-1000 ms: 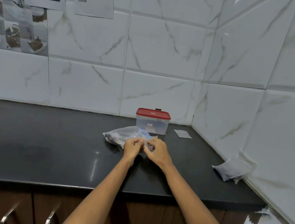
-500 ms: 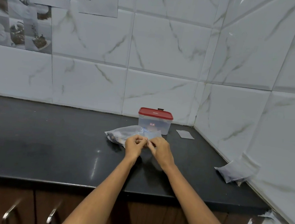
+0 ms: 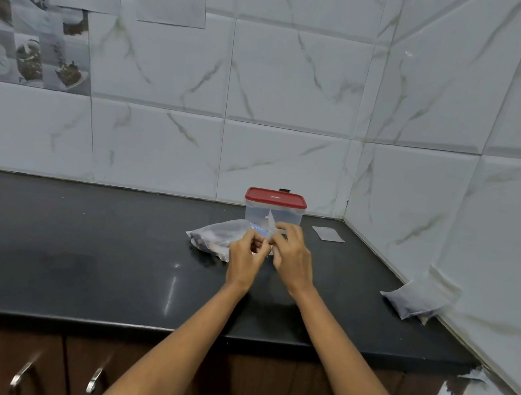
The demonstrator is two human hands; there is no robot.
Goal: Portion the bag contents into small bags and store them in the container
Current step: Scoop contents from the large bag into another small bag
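A: Where's the big clear plastic bag of dark contents [image 3: 215, 236]?

B: Lying on the black worktop [image 3: 92, 262], long axis stretching leftward from the left hand [image 3: 243, 256]. Both hands pinch its mouth; the right hand [image 3: 292, 256] sits beside.

A: And the red-lidded clear container [image 3: 274, 211]?

B: Just beyond both hands, lid on.

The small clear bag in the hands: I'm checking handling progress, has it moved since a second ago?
Yes. The small clear bag has been lifted, its top edge now overlapping the red-lidded container behind; earlier it sat below that.
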